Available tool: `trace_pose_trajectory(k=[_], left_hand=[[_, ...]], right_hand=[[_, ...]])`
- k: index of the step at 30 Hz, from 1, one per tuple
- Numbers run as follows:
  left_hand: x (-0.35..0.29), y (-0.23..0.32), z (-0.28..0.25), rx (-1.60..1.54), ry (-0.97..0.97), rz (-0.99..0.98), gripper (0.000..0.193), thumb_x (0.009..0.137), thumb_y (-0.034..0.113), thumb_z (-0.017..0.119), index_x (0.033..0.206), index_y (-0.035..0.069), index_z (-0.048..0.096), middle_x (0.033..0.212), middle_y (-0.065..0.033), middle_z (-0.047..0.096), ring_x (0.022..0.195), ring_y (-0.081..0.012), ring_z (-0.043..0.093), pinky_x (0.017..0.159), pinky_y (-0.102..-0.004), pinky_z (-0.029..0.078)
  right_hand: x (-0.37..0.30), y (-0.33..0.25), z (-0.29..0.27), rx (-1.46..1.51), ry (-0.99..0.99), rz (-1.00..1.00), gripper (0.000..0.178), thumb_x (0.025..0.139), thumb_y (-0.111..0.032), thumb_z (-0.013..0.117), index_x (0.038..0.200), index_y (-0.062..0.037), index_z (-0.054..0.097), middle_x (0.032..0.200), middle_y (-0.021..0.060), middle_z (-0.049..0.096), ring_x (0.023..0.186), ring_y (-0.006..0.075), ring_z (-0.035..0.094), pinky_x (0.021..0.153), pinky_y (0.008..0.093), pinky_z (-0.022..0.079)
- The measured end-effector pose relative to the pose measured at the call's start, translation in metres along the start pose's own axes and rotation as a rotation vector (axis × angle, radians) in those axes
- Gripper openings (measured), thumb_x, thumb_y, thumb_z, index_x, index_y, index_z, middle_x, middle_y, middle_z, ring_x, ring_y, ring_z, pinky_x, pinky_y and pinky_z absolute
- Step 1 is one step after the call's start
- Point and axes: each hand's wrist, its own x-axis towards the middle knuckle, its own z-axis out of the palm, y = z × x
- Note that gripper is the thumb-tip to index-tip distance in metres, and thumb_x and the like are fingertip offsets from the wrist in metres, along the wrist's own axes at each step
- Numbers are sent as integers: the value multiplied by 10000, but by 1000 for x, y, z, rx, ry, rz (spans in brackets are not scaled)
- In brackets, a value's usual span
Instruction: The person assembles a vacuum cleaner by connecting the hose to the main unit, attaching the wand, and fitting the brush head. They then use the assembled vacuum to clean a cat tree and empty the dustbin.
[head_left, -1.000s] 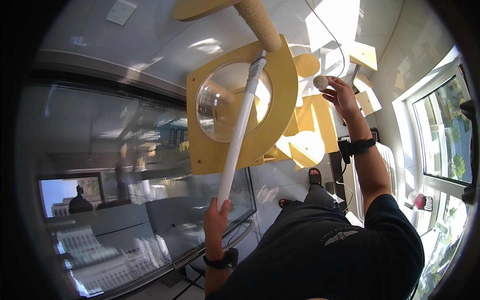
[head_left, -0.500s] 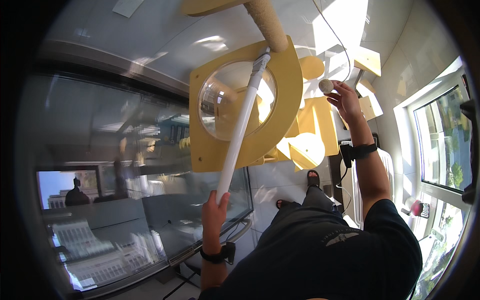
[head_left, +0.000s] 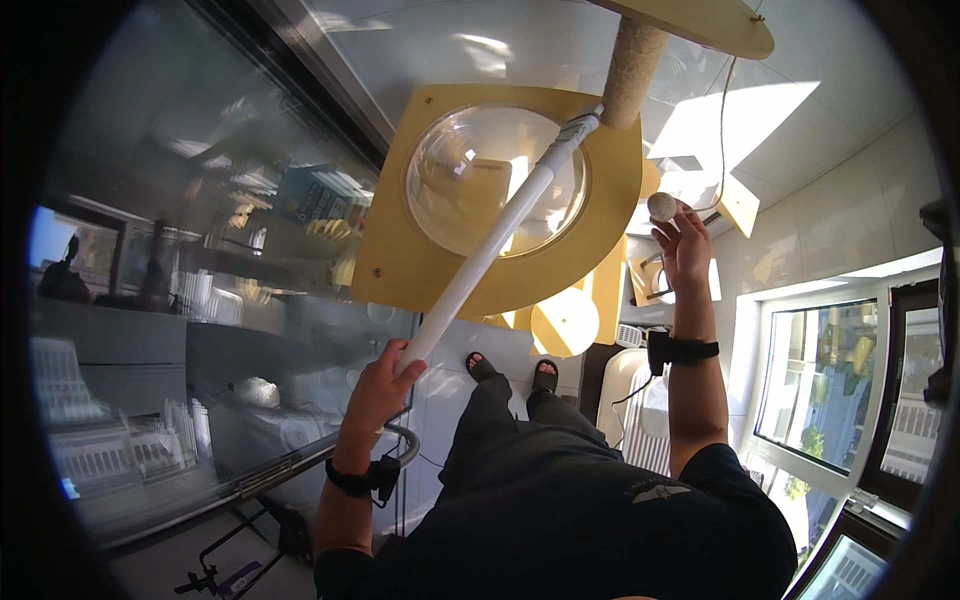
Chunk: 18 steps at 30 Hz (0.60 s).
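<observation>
My left hand (head_left: 380, 395) is wrapped round the lower end of a long white tube (head_left: 485, 250) that looks like a vacuum wand. The tube slants up to the right, across the clear plastic dome (head_left: 450, 185) set in a yellow wooden platform of a cat tree (head_left: 405, 265). Its grey nozzle end (head_left: 580, 125) reaches the foot of a rope-wrapped post (head_left: 633, 75); whether they touch I cannot tell. At the right, my right hand (head_left: 686, 250) grips a small pale ball (head_left: 661, 207) between its fingertips. A cord (head_left: 723, 130) hangs from the upper platform (head_left: 700, 22) and runs down to the ball.
Lower yellow platforms (head_left: 568, 322) stand beneath the dome. A large glass panel (head_left: 240, 290) full of reflections lines the left side. To the right are a white ribbed radiator-like unit (head_left: 640, 405) and a window (head_left: 820, 380). My sandalled feet (head_left: 480, 365) stand on the tiled floor.
The view has turned, with the cat tree's upper part shifting right and the window coming further in. My feet now stand side by side. Both hands keep hold of the tube and the ball.
</observation>
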Motion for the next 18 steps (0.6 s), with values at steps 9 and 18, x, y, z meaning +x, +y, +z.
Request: trace_pose_trajectory(k=[9, 18], left_hand=[[32, -5, -43, 9, -84, 93, 368, 978, 347, 518, 1195, 52, 549, 773, -173, 650, 698, -346, 649, 616, -420, 480], [64, -10, -78, -449, -530, -117, 381, 1032, 386, 368, 1199, 75, 512, 685, -32, 503, 397, -103, 440, 398, -263, 400]], right_hand=[[12, 16, 93, -65, -63, -91, 219, 998, -165, 484, 1106, -7, 590, 979, 110, 663, 850, 216, 676, 729, 318, 543], [13, 60, 123, -100, 108, -206, 219, 1000, -166, 481, 1092, -7, 600, 940, 98, 670, 784, 192, 679, 694, 285, 547]])
